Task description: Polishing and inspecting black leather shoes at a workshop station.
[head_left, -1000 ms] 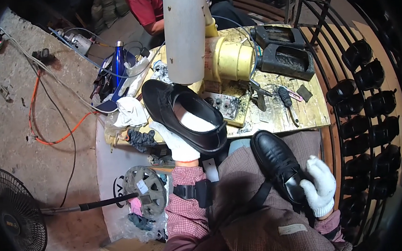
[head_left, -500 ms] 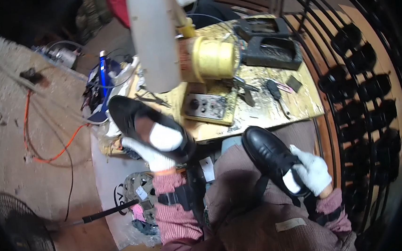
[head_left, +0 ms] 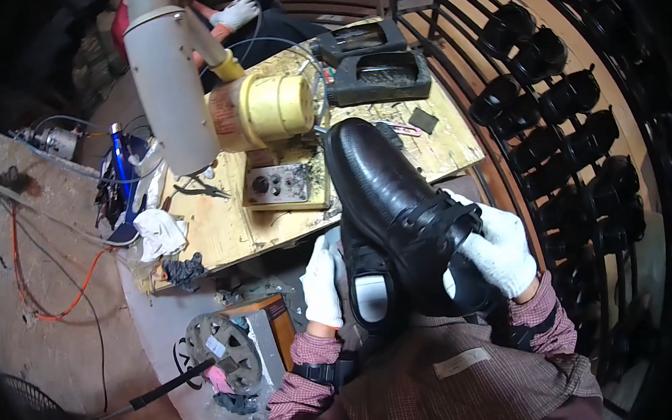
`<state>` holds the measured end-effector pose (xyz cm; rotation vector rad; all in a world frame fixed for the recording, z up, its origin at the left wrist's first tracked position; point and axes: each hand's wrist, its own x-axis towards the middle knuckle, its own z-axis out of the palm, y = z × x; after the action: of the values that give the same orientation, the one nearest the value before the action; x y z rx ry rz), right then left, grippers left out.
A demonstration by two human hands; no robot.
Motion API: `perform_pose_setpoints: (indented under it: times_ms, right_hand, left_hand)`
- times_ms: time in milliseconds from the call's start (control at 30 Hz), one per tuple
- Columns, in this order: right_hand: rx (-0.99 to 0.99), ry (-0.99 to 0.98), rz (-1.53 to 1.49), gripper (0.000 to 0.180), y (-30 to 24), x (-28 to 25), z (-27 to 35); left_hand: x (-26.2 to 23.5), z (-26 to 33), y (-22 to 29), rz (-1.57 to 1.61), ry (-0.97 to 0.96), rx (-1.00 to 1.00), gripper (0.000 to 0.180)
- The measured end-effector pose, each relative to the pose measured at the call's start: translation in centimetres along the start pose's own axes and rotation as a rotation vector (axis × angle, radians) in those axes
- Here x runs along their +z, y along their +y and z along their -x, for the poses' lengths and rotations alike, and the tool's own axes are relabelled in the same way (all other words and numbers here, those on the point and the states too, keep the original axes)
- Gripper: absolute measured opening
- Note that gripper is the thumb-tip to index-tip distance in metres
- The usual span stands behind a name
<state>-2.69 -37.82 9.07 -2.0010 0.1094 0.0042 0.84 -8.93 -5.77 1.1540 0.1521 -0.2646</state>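
Note:
A black lace-up shoe (head_left: 381, 175) is raised over my lap, toe pointing away. My right hand (head_left: 505, 253), in a white glove, is closed around its opening, with the thumb near the laces and a bit of white insole showing. A second black shoe (head_left: 365, 261) lies against its left side, partly covered by it, with a white insole visible at the heel. My left hand (head_left: 322, 290), also gloved in white, grips this second shoe from the left; some of its fingers are hidden.
A worn yellow workbench (head_left: 219, 235) holds a yellow-ended machine (head_left: 265, 109), a control box (head_left: 279, 184), pliers (head_left: 204, 189) and black trays (head_left: 381, 80). Racks of black shoes (head_left: 567, 93) stand at right. A fan (head_left: 40, 411) is at lower left. Another person's gloved hand (head_left: 237, 11) shows beyond the bench.
Both shoes have come together in front of me, the left one moving right and down, the right one rising closer to the camera. The view has shifted to the right.

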Motion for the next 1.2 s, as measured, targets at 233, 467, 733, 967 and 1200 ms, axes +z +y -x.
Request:
perform_pose_setpoints:
  times_ms: [233, 467, 733, 967, 1200]
  right_hand:
    - [-0.376, -0.392, -0.081, 0.067, -2.6, 6.3, -1.7]
    - [-0.334, -0.195, -0.106, 0.058, 0.5, 3.8, -1.0]
    - [0.067, -0.01, -0.083, 0.057, 6.0, 2.2, 3.9]
    - [-0.056, -0.043, 0.003, 0.056, 4.7, 2.5, 2.7]
    - [-0.207, -0.181, 0.096, 0.053, 3.2, 3.4, 1.9]
  left_hand:
    - [0.1, 3.4, 4.7, 0.487, -0.024, -0.252, 0.114]
    - [1.4, 0.7, 9.1, 0.368, 0.006, 0.038, 0.05]
    - [-2.1, -6.6, 11.0, 0.926, -0.336, 0.179, 0.062]
    - [-1.6, -3.2, 11.9, 0.749, -0.227, 0.313, 0.062]
    - [-4.9, -1.3, 6.9, 0.898, -0.279, 0.157, 0.106]
